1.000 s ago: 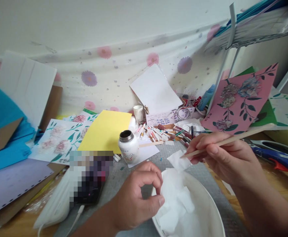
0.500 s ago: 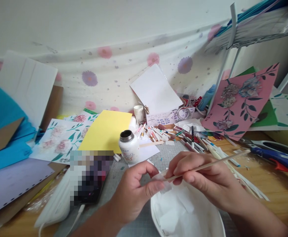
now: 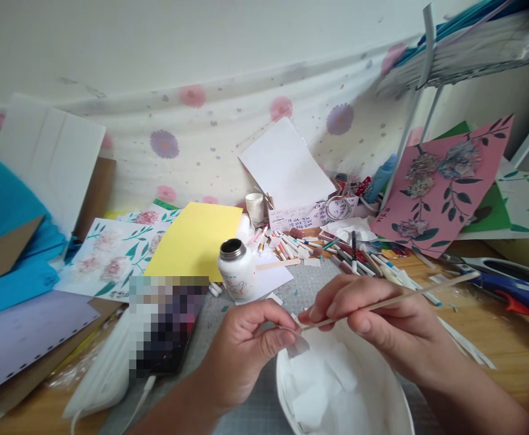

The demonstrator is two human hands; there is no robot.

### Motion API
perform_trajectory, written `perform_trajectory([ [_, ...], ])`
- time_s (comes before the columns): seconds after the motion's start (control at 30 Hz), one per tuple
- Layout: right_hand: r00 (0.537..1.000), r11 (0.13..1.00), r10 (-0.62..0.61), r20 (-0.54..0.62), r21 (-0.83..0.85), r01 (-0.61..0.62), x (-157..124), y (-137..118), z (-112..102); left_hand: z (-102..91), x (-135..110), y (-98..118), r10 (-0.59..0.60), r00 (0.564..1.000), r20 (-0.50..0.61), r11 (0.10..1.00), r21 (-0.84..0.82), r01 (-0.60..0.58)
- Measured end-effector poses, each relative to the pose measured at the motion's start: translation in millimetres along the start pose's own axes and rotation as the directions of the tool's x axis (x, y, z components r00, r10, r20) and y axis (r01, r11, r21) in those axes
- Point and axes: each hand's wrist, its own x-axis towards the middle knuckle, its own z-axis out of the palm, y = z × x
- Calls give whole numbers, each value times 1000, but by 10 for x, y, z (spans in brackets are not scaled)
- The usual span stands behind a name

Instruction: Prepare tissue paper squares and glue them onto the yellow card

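My right hand (image 3: 377,320) is closed around a thin pale wooden stick (image 3: 409,295), which slants up to the right. The stick's lower left end reaches the fingertips of my left hand (image 3: 250,347). Between thumb and forefinger, my left hand pinches a small piece of thin white paper (image 3: 299,344). Just below both hands stands a white bowl (image 3: 284,396) with several loose white paper pieces (image 3: 325,386) in it. Whether the paper is wrapped around the stick's tip is hard to see.
A white jar (image 3: 237,272) without a lid stands behind my left hand. Left of it are a yellow sheet (image 3: 196,238) and a phone (image 3: 173,338) on a white stand. Markers (image 3: 294,244) lie behind. At right are a blue glue gun (image 3: 513,287) and pink flower artwork (image 3: 445,187).
My right hand and the stick have shifted slightly to the right and up. The paper in my left fingers has turned and hangs lower.
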Motion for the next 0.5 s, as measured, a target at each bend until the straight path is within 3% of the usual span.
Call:
perform_trajectory([
  [0.5, 999, 1000, -16, 32, -7, 16, 17, -29, 2, -8, -8, 0, -37, 999, -12, 999, 5, 37],
])
